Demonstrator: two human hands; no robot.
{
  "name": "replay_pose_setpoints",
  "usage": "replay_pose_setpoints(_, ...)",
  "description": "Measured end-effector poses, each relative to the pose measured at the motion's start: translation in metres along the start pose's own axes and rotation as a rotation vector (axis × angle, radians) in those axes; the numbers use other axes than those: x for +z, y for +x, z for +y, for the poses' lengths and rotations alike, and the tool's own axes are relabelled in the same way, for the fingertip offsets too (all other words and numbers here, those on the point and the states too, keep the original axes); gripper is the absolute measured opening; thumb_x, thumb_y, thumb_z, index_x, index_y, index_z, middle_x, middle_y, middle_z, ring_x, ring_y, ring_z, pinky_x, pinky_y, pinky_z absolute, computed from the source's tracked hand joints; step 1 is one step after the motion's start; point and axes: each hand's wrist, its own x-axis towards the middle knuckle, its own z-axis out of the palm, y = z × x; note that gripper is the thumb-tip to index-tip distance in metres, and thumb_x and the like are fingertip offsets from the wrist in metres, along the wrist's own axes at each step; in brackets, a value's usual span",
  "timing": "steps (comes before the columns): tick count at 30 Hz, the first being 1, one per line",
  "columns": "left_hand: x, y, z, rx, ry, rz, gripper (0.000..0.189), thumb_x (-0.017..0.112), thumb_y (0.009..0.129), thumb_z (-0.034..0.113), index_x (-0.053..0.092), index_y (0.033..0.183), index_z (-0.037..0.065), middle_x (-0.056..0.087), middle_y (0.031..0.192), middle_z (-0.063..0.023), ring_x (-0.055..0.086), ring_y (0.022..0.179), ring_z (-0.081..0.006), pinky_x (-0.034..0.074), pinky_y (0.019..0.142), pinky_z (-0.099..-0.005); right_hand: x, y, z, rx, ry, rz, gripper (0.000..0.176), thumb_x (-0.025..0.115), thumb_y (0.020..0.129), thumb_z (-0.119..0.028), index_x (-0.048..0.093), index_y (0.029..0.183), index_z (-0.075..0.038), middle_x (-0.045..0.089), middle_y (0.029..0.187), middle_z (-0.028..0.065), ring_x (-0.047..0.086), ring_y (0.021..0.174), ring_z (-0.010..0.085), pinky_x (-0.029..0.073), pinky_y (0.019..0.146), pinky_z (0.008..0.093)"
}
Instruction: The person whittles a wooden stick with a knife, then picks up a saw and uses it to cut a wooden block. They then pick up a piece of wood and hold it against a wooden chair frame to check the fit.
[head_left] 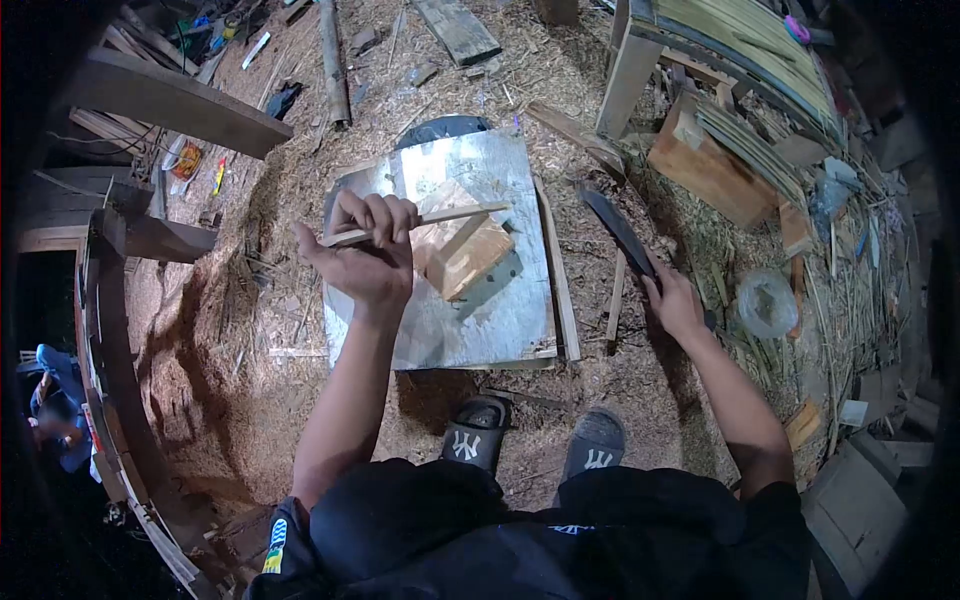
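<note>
The left hand, palm up, grasps a thin wooden stick, seemingly so its far length stays free, pointing toward the surface's right edge. It passes over the wooden block near the surface's middle, perhaps set there for steady support. Beyond the right edge, the right hand grips a long knife, blade angled away, probably to keep it clear.

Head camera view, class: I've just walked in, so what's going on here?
A person holds a thin wooden stick in the left hand, above a wooden block on a board. The right hand grips a dark knife, out to the board's right and apart from the stick. Wood shavings lie around on the ground.
</note>
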Motion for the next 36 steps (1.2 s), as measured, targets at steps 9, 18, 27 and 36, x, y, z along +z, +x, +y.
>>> replay_pose_setpoints(9,-0.057,0.004,0.011,-0.162,0.156,-0.072,0.035,0.037,0.102,0.034,0.049,0.090,0.003,0.054,0.077,-0.0143,0.056,0.098,-0.0380,0.038,0.100,-0.0518,-0.042,0.047,-0.067,-0.245,0.372,0.124,0.024,0.064,0.095,-0.009,0.072,0.116,-0.002,0.069,0.097,0.0181,0.068,0.081,0.0302,0.052,0.072,0.0374)
replay_pose_setpoints(18,-0.083,0.011,0.008,-0.265,0.065,-0.048,0.035,0.034,0.104,0.032,0.049,0.090,0.003,0.061,0.078,-0.0190,0.062,0.098,-0.0430,0.041,0.102,-0.0546,-0.047,0.106,-0.204,-0.464,0.692,-0.047,0.029,0.074,0.090,-0.017,0.074,0.119,-0.012,0.071,0.091,0.0108,0.062,0.074,0.0161,0.051,0.070,0.0299)
replay_pose_setpoints(27,-0.087,0.011,0.015,-0.316,0.387,0.123,0.022,0.049,0.102,0.024,0.053,0.097,0.002,0.064,0.084,-0.0157,0.065,0.084,-0.0269,0.052,0.085,-0.0402,-0.035,0.116,-0.208,-0.432,0.822,-0.137,0.021,0.074,0.086,-0.003,0.076,0.106,-0.001,0.074,0.088,0.0141,0.070,0.077,0.0165,0.052,0.071,0.0291)
replay_pose_setpoints(36,-0.121,0.014,0.047,-0.403,0.767,-0.001,0.019,0.081,0.078,0.000,0.067,0.090,-0.002,0.068,0.090,-0.0123,0.061,0.063,-0.0123,0.047,0.053,-0.0237,-0.043,0.121,-0.208,-0.433,0.831,-0.148,0.019,0.073,0.086,-0.001,0.076,0.105,0.001,0.075,0.092,0.0148,0.071,0.083,0.0180,0.053,0.076,0.0296)
